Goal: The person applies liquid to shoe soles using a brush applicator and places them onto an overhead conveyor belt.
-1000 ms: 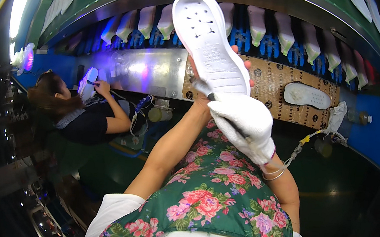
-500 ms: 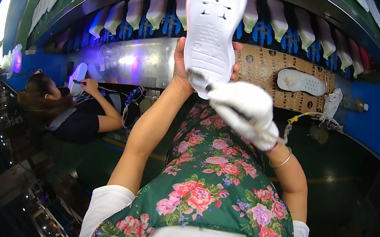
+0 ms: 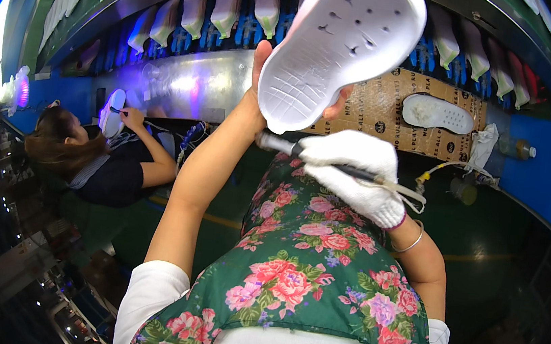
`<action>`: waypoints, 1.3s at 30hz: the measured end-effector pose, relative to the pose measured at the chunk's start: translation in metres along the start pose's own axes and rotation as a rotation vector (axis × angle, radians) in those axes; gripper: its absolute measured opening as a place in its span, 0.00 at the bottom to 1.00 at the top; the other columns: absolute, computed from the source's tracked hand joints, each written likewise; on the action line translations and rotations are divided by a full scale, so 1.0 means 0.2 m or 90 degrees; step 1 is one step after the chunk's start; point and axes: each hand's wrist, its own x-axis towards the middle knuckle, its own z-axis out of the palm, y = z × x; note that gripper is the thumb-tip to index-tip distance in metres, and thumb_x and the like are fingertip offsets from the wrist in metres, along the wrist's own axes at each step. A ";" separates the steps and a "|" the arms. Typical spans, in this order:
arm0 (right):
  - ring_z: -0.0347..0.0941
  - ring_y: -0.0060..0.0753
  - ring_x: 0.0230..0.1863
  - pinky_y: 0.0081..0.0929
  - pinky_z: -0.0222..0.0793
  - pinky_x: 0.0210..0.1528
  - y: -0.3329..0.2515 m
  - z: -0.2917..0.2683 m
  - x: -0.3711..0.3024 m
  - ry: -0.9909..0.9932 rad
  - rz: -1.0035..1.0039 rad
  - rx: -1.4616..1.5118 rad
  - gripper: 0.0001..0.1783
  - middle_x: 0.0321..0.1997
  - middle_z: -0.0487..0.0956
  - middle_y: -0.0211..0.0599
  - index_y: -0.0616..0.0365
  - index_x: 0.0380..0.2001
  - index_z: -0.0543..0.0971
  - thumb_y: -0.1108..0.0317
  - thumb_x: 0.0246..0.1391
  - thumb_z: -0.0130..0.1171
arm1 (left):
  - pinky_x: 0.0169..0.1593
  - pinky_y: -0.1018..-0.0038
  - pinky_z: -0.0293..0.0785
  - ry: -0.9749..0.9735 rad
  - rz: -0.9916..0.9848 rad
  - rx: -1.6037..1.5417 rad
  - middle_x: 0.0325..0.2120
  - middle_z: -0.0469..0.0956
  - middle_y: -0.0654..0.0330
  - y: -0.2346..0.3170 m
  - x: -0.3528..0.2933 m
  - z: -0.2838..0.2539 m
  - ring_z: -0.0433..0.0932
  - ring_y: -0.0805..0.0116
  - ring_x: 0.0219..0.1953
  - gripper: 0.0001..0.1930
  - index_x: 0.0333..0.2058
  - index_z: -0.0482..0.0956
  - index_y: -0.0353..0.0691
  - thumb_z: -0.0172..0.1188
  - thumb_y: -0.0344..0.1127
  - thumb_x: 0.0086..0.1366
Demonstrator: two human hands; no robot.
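My left hand is bare and holds up a white shoe sole, its grooved and perforated underside facing me. My right hand wears a white cotton glove and grips a slim dark tool with a hose trailing from its back end. The tool's metal tip sits just below the heel edge of the sole. A metal bangle circles my right wrist. I wear a green floral apron over a white top.
A row of white shoe lasts on blue holders curves along the machine above. Another white sole lies on a brown cardboard sheet. A co-worker at left handles a sole. A small bottle stands at right.
My left hand has swung the sole to the right and tilted it, bringing it closer to me. The gloved right hand with the tool stays under its heel edge.
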 end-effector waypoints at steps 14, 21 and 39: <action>0.84 0.35 0.39 0.29 0.79 0.43 0.01 -0.01 -0.01 0.055 0.005 -0.102 0.09 0.38 0.85 0.41 0.57 0.37 0.85 0.74 0.49 0.69 | 0.44 0.54 0.76 0.133 -0.096 -0.043 0.54 0.70 0.38 0.03 0.00 0.06 0.74 0.39 0.47 0.48 0.67 0.63 0.44 0.58 0.71 0.56; 0.82 0.28 0.38 0.26 0.78 0.43 0.00 -0.08 -0.02 0.159 0.127 0.019 0.10 0.39 0.86 0.38 0.63 0.38 0.86 0.77 0.50 0.69 | 0.49 0.52 0.76 0.461 -0.074 0.017 0.54 0.70 0.37 0.00 -0.05 0.04 0.75 0.43 0.50 0.55 0.66 0.64 0.38 0.57 0.77 0.50; 0.76 0.24 0.27 0.18 0.70 0.26 -0.03 -0.43 -0.32 0.537 0.035 0.346 0.12 0.40 0.84 0.51 0.72 0.41 0.81 0.84 0.52 0.59 | 0.45 0.48 0.84 -0.033 -0.055 0.045 0.61 0.62 0.34 0.04 0.33 0.22 0.75 0.33 0.51 0.62 0.71 0.52 0.41 0.75 0.65 0.45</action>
